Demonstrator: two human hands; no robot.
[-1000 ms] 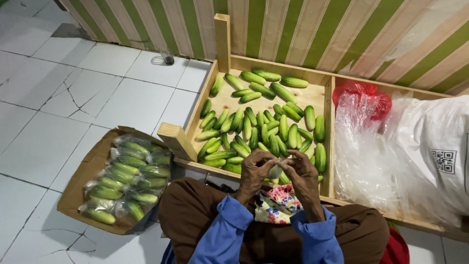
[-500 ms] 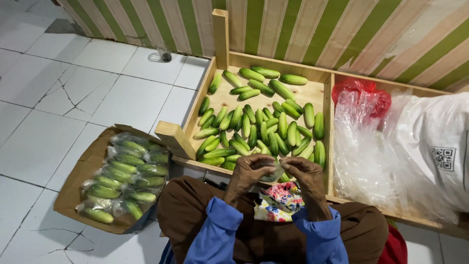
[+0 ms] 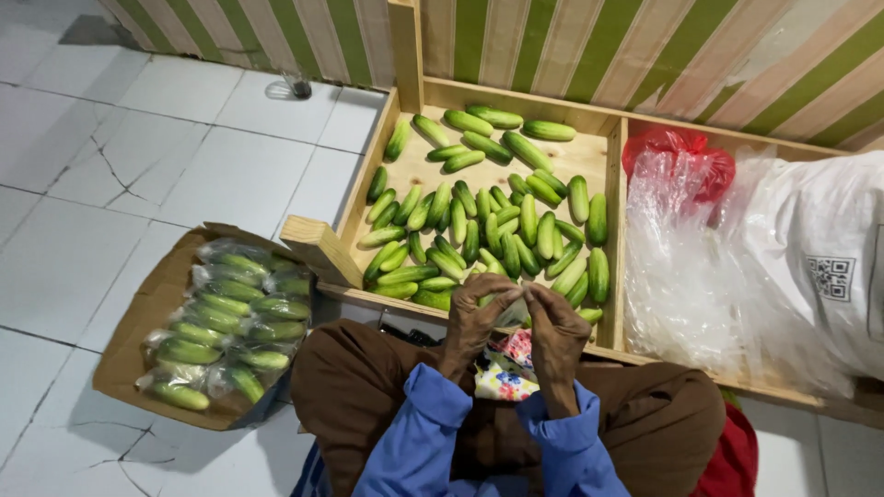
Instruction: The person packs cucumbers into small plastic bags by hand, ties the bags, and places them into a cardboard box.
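My left hand (image 3: pixel 474 317) and my right hand (image 3: pixel 557 333) meet over my lap, fingers curled. Both pinch a small see-through plastic bag (image 3: pixel 512 314) between them. Just beyond the hands lies the front edge of a wooden crate (image 3: pixel 405 64) that holds several loose green cucumbers (image 3: pixel 488 221). Under the hands, on my brown trousers, rests a floral patterned cloth (image 3: pixel 506 375). My sleeves are blue.
A flat cardboard box (image 3: pixel 138 331) with several bagged cucumbers (image 3: pixel 230 322) sits on the white tiled floor to my left. The crate's right compartment holds clear plastic bags (image 3: pixel 681 267), a red bag (image 3: pixel 681 152) and a white sack (image 3: pixel 820 258). A striped green wall stands behind.
My hands stay together over my lap and have drawn slightly apart, working the plastic between the fingers. The view has shifted a little; nothing else moved.
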